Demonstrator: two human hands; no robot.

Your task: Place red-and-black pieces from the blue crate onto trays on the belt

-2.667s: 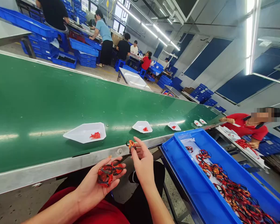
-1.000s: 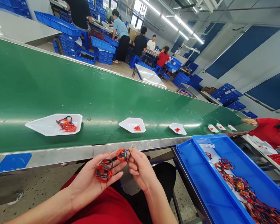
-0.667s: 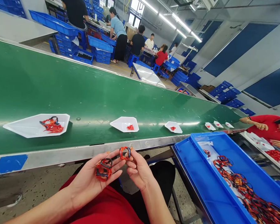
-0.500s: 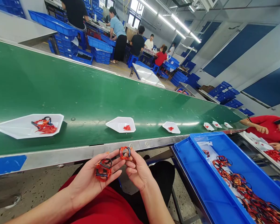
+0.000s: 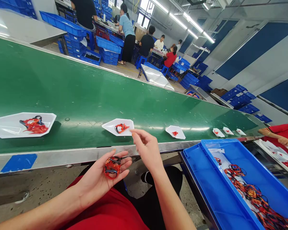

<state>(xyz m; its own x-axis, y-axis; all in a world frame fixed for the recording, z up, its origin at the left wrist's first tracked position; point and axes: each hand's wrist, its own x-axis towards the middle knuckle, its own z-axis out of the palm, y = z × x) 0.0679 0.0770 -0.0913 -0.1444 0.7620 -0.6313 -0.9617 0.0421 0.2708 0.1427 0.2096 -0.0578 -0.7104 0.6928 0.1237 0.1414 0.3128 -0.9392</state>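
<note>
The left hand point(image 5: 100, 175) lies palm up, fingers loosely spread, cradling a small bundle of red-and-black looped bands point(image 5: 112, 167). The right hand point(image 5: 147, 150), ahead of it and to its right, has thumb and index finger drawn narrow beside a white pointed tray point(image 5: 109, 125); nothing shows between them, and whether they touch the tray cannot be told. A single looped band point(image 5: 120, 128) lies in that tray, just left of the right hand.

The bands look like stretchy fabric: probably light, soft and springy, hard to damage but apt to tangle. A pinch on one side of a loop should hold well. The tray looks like thin plastic, likely light and easily nudged, best gripped by its rim.

Beyond both hands stretches a smooth green belt point(image 5: 86, 92), shiny with reflected light, with a metal rail point(image 5: 69, 156) along its near side. Left of the hands, another white tray point(image 5: 9, 121) holds red pieces and a band. Right of the hands, a blue bin point(image 5: 266, 169) holds a heap of similar bands point(image 5: 259, 201). Farther right, a co-worker's red sleeve point(image 5: 284, 131) shows. Past the belt, people work among stacked blue crates point(image 5: 109, 52) under bright ceiling lights point(image 5: 177, 20).
</note>
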